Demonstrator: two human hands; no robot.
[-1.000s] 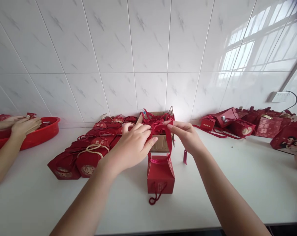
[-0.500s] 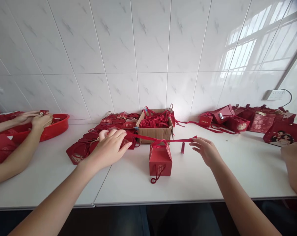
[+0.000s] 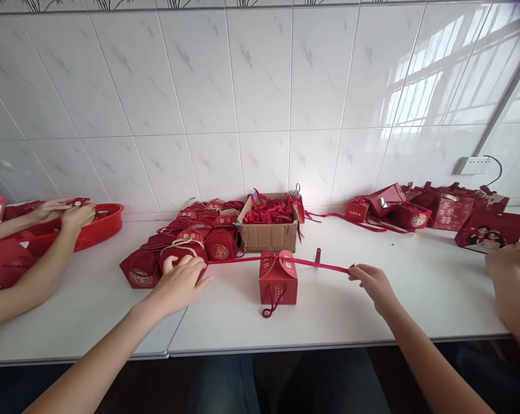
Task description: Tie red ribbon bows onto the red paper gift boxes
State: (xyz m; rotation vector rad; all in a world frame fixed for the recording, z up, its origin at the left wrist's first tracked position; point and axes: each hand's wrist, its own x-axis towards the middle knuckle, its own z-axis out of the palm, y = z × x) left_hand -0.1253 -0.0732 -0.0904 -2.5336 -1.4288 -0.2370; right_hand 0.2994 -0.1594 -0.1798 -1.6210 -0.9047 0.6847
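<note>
Ribbon (image 3: 311, 263), thin and red, runs taut across the top of the small red gift box (image 3: 278, 283), which stands on the white counter (image 3: 328, 322) just in front of the cardboard box (image 3: 270, 234) full of more ribbons. Left hand (image 3: 180, 282) and right hand (image 3: 372, 283) each pinch one end in closed fingers and hold them wide apart, probably so the tie tightens evenly over the box flaps. Finished red boxes (image 3: 186, 244) lie close at the left, within easy reach.

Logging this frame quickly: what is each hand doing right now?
Left hand: closed on one end of the ribbon.
Right hand: pinching the ribbon's other end, stretched across the box.
</note>
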